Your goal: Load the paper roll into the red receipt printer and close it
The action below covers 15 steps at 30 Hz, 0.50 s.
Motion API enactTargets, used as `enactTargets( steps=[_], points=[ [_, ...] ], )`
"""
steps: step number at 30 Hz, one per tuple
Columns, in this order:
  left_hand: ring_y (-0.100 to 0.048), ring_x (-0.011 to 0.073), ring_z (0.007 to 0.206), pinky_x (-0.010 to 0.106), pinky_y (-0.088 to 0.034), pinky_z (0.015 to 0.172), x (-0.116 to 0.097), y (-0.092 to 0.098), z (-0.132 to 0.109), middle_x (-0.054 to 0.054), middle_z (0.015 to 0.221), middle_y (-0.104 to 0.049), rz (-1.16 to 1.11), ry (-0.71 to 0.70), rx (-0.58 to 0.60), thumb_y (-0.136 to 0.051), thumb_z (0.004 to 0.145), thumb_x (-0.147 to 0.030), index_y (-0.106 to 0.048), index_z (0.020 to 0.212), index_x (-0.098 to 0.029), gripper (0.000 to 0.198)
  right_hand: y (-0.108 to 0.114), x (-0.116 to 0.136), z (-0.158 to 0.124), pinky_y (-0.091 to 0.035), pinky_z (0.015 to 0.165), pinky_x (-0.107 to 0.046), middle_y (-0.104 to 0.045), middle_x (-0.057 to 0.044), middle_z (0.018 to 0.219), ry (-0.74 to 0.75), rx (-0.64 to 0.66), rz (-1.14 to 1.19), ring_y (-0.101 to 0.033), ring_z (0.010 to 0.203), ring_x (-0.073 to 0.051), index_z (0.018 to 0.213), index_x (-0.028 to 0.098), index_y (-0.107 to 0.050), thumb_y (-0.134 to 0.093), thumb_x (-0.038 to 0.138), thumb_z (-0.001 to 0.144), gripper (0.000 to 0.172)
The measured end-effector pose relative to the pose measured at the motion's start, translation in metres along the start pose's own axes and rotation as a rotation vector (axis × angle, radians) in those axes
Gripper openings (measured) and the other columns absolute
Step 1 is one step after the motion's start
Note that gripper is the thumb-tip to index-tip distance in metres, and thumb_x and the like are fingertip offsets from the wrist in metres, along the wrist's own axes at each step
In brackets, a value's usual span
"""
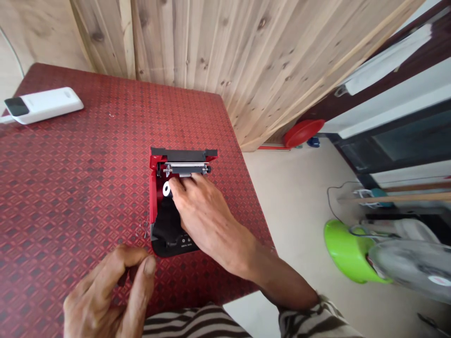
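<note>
Inside red machine [153, 195], probably paper roll [168, 185]

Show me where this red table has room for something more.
The widest bare patch of the table lies left of the red-and-black machine, between the white gadget and the left hand. Another lies beyond the machine, toward the wooden wall. Crowded: the machine, with the right hand reaching in, and its near left corner, where small bits lie.

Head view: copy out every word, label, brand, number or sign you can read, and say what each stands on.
No text can be read clearly.
Red-and-black device: tiny white markings on its black front, too small to read.
White device: faint marks, too blurred.
Round grey object: white label, too blurred.
</note>
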<state>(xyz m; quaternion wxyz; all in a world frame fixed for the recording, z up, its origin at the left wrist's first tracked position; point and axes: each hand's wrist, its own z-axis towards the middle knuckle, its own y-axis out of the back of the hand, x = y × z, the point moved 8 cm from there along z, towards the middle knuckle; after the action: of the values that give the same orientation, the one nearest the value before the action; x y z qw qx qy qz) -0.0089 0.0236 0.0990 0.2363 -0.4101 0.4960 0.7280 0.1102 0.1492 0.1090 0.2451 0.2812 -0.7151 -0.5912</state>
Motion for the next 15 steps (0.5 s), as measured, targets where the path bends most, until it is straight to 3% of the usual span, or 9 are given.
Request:
enactTargets(
  steps=[5,10,15],
  points=[
    [-0.062,0.0164,0.052,0.025,-0.053,0.057,0.002,-0.002,0.002,-0.006,0.053,-0.056,-0.025,0.033,-0.01,-0.071,0.099,-0.039,-0.072,0.085,-0.033,0.016,-0.008,-0.001,0.005,-0.06,0.089,-0.039,-0.08,-0.022,0.115,-0.043,-0.035,-0.036,-0.072,0.114,-0.03,0.125,0.009,-0.073,-0.049,0.004,0.109,0.028],
    [-0.065,0.0138,0.054,0.024,-0.054,0.061,-0.001,-0.006,0.005,-0.007,0.065,-0.069,0.0,-0.013,0.064,-0.068,0.102,-0.039,-0.071,0.087,-0.032,0.018,-0.022,-0.007,0.014,-0.057,0.081,-0.038,-0.082,-0.019,0.106,-0.001,0.09,0.035,-0.079,0.098,-0.028,0.115,0.011,-0.076,-0.045,0.003,0.111,0.033],
    [-0.048,0.009,0.037,0.024,-0.046,0.051,-0.001,-0.008,0.008,-0.011,0.064,-0.07,0.086,-0.056,0.089,-0.066,0.105,-0.04,-0.069,0.09,-0.031,0.018,-0.022,-0.013,0.016,-0.055,0.081,-0.038,-0.081,-0.016,0.097,0.038,0.112,0.061,-0.079,0.097,-0.028,0.115,0.013,-0.078,-0.042,0.004,0.111,0.038]
  ],
)
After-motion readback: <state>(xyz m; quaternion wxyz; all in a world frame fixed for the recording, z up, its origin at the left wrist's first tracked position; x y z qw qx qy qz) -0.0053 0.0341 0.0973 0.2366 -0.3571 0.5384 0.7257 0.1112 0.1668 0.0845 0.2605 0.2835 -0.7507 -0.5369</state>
